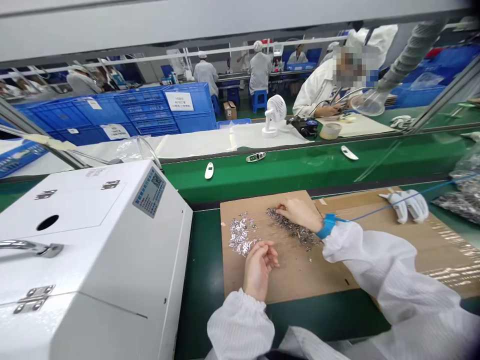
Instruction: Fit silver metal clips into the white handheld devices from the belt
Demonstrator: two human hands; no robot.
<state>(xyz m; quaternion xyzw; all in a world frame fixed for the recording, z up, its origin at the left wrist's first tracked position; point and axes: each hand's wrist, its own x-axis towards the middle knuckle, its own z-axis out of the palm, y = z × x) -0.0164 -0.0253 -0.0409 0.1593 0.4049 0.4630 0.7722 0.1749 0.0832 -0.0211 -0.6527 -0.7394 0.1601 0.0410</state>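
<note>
My right hand (299,214), with a blue band (327,226) round its wrist, reaches into a dark pile of small metal parts (296,231). Its fingertips are pinched together at the pile's far left end; whatever is between them is too small to make out. My left hand (260,265) is palm up, its fingers curled in toward the thumb, and anything inside them is hidden. Just beyond it, a spread of shiny small metal pieces (240,234) lies on the cardboard sheet (288,285). Both piles rest on this sheet.
A large white machine box (168,265) stands at left. White gloves (410,206) and a bag of metal parts (465,200) are at right. White oval device pieces (209,171) lie on the green conveyor (300,170). Across it, a co-worker (318,90) sits near a fan (275,112).
</note>
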